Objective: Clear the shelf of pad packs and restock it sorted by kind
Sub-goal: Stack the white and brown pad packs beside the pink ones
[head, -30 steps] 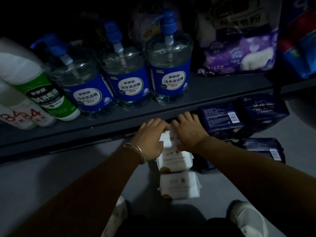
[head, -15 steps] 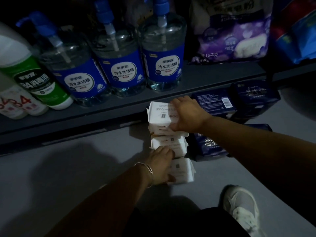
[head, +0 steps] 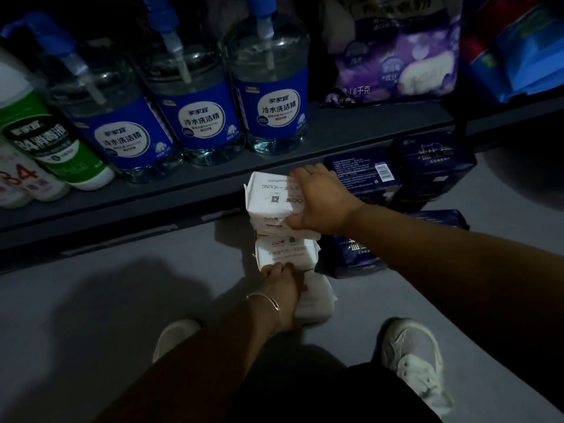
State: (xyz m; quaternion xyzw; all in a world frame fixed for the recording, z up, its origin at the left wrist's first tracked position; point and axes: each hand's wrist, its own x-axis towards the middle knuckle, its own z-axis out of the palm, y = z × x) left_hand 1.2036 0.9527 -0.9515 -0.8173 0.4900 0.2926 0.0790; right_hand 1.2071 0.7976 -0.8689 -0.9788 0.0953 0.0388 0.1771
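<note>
White pad packs, floor row: right hand grips the 12 o'clock pack; left hand (bracelet on wrist) grips the 6 o'clock pack. Navy packs at 3 o'clock.

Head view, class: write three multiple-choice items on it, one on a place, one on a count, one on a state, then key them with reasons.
1. Where do the dark blue packs lie?
A. right of the white packs
B. on the shelf among the bottles
C. left of the green bottle

2. How many blue-labelled pump bottles stand on the shelf?
A. one
B. three
C. five

3. What is the right hand doing?
A. hanging idle
B. gripping the top white pack
C. holding a bottle

Key: 1 A, they sit on the floor beside the white ones; 2 B, three pumps show; 3 B, thumb and fingers wrap the pack.
</note>
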